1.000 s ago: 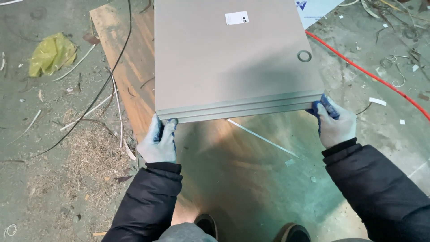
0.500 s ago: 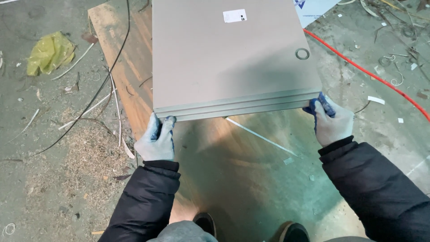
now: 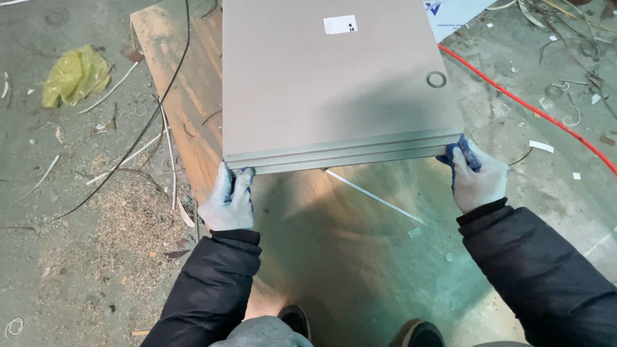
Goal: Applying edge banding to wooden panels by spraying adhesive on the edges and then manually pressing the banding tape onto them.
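A stack of three square beige tiles [image 3: 334,90] fills the upper middle of the head view, held level above a wooden board [image 3: 193,109]. My left hand [image 3: 230,200], in a pale glove, grips the stack's near left corner from below. My right hand [image 3: 474,175], in a glove with blue fingertips, grips the near right corner. A small white label and a printed ring mark sit on the top tile. My black sleeves reach in from the bottom edge.
The wooden board lies on a dusty concrete floor. Sawdust [image 3: 122,218] and thin black cables [image 3: 160,109] lie to the left, with a yellow plastic bag [image 3: 74,76] further left. A red cable [image 3: 533,112] runs along the right. My shoes [image 3: 295,321] show at the bottom.
The tile stack has shifted slightly, with both hands still gripping its near corners. Nothing else has moved.
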